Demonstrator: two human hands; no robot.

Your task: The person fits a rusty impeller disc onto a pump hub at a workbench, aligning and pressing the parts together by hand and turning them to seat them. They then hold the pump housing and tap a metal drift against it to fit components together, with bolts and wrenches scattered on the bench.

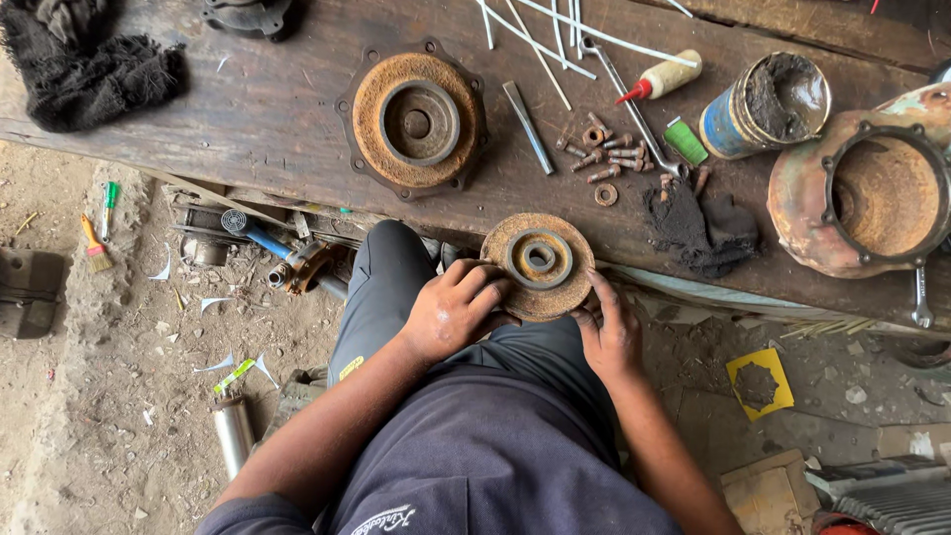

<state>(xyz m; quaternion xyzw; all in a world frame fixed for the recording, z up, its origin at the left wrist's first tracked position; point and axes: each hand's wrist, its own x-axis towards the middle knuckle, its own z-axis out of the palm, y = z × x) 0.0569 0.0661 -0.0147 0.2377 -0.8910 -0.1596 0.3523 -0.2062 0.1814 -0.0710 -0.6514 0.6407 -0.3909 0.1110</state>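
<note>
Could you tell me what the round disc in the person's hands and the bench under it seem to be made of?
The disc looks like cast iron or steel: an orange-brown rusty, pitted face around a smoother grey hub. The left hand and right hand grip its edges. The bench looks like rough, dark, oil-stained wood, with grain lines and a worn front edge.

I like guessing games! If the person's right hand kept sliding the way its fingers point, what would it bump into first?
The right hand already touches the round rusty metal disc, so that comes first. Past it, probably the small rusty ring washer on the dark wooden bench, though depth is uncertain.
</note>
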